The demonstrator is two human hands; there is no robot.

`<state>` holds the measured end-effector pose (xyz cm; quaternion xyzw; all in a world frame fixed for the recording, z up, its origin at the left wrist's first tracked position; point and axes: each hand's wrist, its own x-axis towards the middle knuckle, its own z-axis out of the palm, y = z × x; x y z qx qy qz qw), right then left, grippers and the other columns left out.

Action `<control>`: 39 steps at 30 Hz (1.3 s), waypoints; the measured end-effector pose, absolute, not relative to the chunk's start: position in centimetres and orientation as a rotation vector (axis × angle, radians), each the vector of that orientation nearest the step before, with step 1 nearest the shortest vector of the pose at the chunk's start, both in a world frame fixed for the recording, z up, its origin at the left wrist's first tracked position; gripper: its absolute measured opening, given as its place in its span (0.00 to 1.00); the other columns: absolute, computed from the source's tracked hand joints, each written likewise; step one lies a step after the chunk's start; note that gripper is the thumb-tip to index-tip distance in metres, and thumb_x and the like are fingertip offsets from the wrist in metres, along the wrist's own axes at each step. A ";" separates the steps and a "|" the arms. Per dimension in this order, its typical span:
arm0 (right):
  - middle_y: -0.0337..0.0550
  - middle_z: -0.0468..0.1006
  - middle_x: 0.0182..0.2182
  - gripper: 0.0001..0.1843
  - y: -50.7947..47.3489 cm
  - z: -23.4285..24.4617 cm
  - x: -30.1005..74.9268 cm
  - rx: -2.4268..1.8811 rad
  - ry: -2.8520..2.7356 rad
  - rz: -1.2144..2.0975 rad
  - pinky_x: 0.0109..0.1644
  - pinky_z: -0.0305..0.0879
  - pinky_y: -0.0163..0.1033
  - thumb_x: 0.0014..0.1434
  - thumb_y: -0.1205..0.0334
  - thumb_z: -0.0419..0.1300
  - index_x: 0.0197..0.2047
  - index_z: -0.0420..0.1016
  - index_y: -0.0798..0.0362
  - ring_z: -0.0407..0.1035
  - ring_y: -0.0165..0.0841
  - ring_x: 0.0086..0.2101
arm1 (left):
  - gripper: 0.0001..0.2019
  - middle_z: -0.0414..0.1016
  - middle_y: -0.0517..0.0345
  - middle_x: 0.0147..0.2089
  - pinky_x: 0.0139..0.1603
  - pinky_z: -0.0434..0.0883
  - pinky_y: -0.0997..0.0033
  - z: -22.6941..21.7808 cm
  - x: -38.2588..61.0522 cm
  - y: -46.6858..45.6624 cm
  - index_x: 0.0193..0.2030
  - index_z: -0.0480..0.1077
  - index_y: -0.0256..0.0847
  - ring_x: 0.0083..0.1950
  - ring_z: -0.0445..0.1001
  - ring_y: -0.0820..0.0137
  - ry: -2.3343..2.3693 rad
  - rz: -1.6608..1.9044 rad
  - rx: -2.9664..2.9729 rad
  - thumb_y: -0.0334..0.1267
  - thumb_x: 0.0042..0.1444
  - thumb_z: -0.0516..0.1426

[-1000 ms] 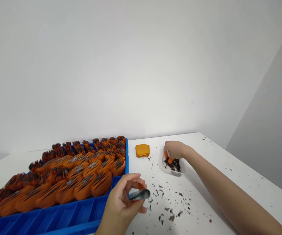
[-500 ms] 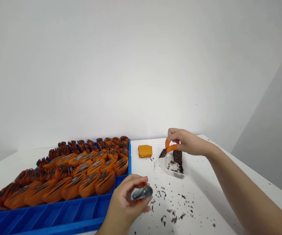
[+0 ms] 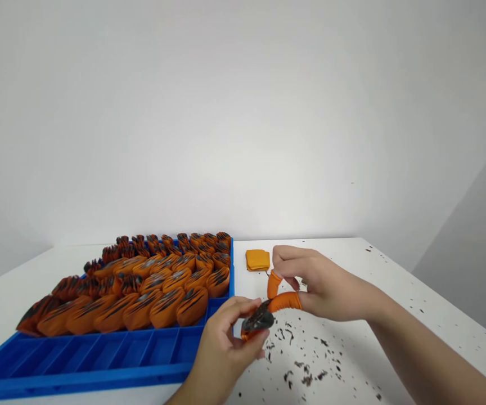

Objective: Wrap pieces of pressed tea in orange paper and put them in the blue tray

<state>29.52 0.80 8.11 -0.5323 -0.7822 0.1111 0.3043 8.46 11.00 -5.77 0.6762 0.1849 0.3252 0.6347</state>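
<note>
My left hand (image 3: 230, 340) is closed around a small orange pouch (image 3: 259, 319) with a dark grey inner lining, its open mouth facing up. At that mouth is my right hand (image 3: 310, 281), with orange finger cots (image 3: 285, 302) on its thumb and index finger. Their tips come together at the pouch's rim over dark brown flaky material, partly hidden by the fingers and hard to tell from the dark lining. The clear tub of brown material is hidden behind my right hand.
On the left, a blue compartment tray (image 3: 99, 378) holds rows of folded orange-and-black pouches (image 3: 137, 309). A folded yellow-orange cloth-like stack (image 3: 257, 260) lies beyond my hands. Dark crumbs (image 3: 306, 376) are scattered over the white table (image 3: 428, 337), which meets a white wall.
My right hand has moved from the clear tub toward me and left to the pouch, carrying a dark brown flake. My left hand still holds the pouch. The view has shifted slightly.
</note>
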 end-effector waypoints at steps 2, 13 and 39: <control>0.36 0.68 0.35 0.03 0.8 8.1 29.2 -1.481 -2.100 0.241 0.35 0.62 0.34 0.66 0.60 0.72 0.41 0.83 0.47 0.65 0.29 0.34 | 0.20 0.77 0.48 0.52 0.30 0.88 0.61 -5.8 8.5 10.9 0.56 0.81 0.43 0.43 0.80 0.60 0.453 0.768 1.556 0.41 0.57 0.70; 0.35 0.70 0.34 0.03 2.2 6.4 28.6 -1.518 -2.179 0.019 0.32 0.54 0.35 0.68 0.59 0.71 0.41 0.85 0.48 0.63 0.27 0.30 | 0.23 0.81 0.46 0.58 0.30 0.83 0.70 -6.7 8.4 11.2 0.62 0.78 0.41 0.33 0.81 0.69 0.559 0.827 1.658 0.43 0.61 0.67; 0.38 0.81 0.36 0.04 2.7 6.5 30.4 -1.544 -2.169 0.572 0.40 0.71 0.37 0.66 0.58 0.72 0.41 0.86 0.48 0.76 0.32 0.37 | 0.06 0.79 0.45 0.66 0.41 0.86 0.68 -5.9 7.9 10.8 0.47 0.75 0.44 0.61 0.82 0.54 0.477 0.986 1.920 0.36 0.64 0.64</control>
